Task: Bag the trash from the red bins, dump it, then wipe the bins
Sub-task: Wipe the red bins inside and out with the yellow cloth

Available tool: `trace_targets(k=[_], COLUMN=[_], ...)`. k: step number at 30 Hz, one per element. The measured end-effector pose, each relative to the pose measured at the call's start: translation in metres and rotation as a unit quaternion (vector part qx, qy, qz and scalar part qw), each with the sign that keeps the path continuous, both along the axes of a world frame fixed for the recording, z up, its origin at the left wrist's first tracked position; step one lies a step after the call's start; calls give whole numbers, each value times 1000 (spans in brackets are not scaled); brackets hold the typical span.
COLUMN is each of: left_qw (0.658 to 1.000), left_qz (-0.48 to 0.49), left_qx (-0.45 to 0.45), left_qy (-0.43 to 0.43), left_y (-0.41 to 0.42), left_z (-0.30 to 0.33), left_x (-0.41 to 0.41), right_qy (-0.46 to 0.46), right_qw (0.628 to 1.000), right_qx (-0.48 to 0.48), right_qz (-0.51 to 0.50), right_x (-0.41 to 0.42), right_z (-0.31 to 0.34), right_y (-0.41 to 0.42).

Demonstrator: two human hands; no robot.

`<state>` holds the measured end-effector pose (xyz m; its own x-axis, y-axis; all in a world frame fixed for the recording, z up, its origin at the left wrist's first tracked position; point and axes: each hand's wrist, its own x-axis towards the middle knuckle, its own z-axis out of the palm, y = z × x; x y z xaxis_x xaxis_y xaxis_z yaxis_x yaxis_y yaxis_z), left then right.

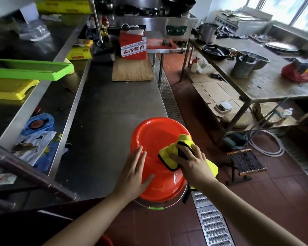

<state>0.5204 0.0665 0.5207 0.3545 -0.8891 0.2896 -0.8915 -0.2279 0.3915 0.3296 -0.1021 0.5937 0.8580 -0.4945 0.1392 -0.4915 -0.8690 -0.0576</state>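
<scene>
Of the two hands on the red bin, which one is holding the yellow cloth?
The right hand presses the yellow cloth against the red bin. The left hand lies bare and flat on it.

Single head-worn wide-angle view, looking forward and down from close above the steel counter (103,110), kitchen floor (194,96) beyond.
</scene>
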Motion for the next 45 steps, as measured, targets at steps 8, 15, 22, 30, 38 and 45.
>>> trace_targets(k=[8,15,22,30,38,45], left_qw=[990,985,996,981,977,992], left_qz=[43,30,63,65,61,30], left_qx=[-39,-51,60,142,154,117], left_qy=[130,160,-30,-117,-132,-29], left_y=[19,13,20,6,2,4], left_z=[8,25,6,7,7,0], left_x=[8,15,19,35,36,39], right_qy=[59,117,116,130,141,100], right_qw=[992,990,993,983,980,995], right_qx=[-39,-10,-2,-1,18,18], right_qz=[104,72,0,-132,-140,-15], right_x=[54,129,160,125,50,20], right_z=[3,10,19,23,23,10], right_y=[18,0,-32,-69,-49,8])
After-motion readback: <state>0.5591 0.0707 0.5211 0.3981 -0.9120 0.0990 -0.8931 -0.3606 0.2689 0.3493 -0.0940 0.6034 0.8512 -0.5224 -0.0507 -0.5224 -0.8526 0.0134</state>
